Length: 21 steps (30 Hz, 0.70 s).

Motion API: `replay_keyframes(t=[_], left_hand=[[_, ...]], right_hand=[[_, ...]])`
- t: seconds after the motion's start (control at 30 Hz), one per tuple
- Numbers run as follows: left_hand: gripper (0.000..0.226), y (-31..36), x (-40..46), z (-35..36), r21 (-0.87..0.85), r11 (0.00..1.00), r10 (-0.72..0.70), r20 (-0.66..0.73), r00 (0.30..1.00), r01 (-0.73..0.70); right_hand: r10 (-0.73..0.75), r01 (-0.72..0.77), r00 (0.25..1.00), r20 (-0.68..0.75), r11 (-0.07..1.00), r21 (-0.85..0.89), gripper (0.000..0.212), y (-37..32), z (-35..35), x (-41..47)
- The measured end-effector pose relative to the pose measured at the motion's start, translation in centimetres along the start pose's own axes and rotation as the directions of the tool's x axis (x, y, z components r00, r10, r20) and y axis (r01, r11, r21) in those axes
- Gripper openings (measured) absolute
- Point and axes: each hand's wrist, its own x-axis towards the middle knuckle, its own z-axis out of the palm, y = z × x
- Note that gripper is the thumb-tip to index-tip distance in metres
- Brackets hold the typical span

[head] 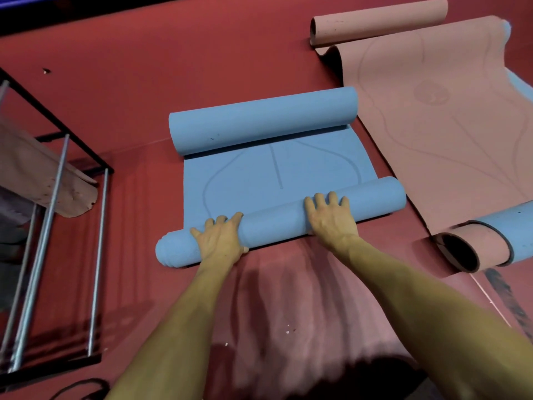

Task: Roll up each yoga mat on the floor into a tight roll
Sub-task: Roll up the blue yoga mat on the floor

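A red floor [144, 90] fills the frame. At centre lies the blue mat [277, 171], rolled at both ends, flat between. The left hand [220, 241] and right hand [331, 219] press on its near roll, fingers [318, 199] spread and draped over the top. A pink mat [432, 111] lies at upper right, partly unrolled. A metal rack [57, 197] stands at left.

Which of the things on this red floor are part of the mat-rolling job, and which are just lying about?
Part of the job:
- blue mat, curled at both ends, near roll under the left hand and right hand
- pink mat, mostly flat, ends curled

Just lying about:
- metal rack on the left, holding a rolled pinkish mat
- red floor
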Motion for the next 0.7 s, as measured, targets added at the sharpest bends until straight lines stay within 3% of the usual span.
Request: replay_keyframes(t=[0.07, 0.17, 0.3, 0.4, 0.53, 0.7], left_hand=[[0.078, -0.1, 0.1, -0.9, -0.016, 1.000, 0.001, 0.079, 0.997, 0.000], [0.079, 0.0, -0.4, -2.1, -0.036, 0.999, 0.009, 0.169, 0.986, -0.003], [0.081, -0.3, -1.7, -3.0, -0.046, 0.999, 0.039, 0.344, 0.938, -0.025], [0.084, -0.4, -2.9, -3.5, -0.067, 0.997, 0.055, 0.428, 0.902, -0.029], [0.082, -0.9, -4.4, -3.0, -0.133, 0.991, 0.076, 0.357, 0.931, -0.030], [0.100, -1.7, -4.3, -2.0, -0.218, 0.975, 0.001, 0.225, 0.974, 0.049]], right_hand=[[-0.008, 0.008, 1.000, -0.022, 1.000, -0.002, 0.029, 0.2, 0.1, -0.2], [-0.028, 0.027, 0.998, 0.048, 0.999, 0.018, 0.031, 0.9, -0.7, -0.9], [-0.105, 0.090, 0.975, 0.195, 0.993, 0.081, 0.067, 1.3, -2.3, -2.7], [-0.111, 0.097, 0.967, 0.231, 0.993, 0.073, 0.068, 1.0, -2.3, -4.2], [-0.070, 0.050, 0.979, 0.190, 0.993, 0.110, 0.061, 0.6, -1.7, -5.4], [-0.018, 0.003, 0.992, 0.124, 0.993, 0.120, 0.052, 0.3, -1.1, -4.9]])
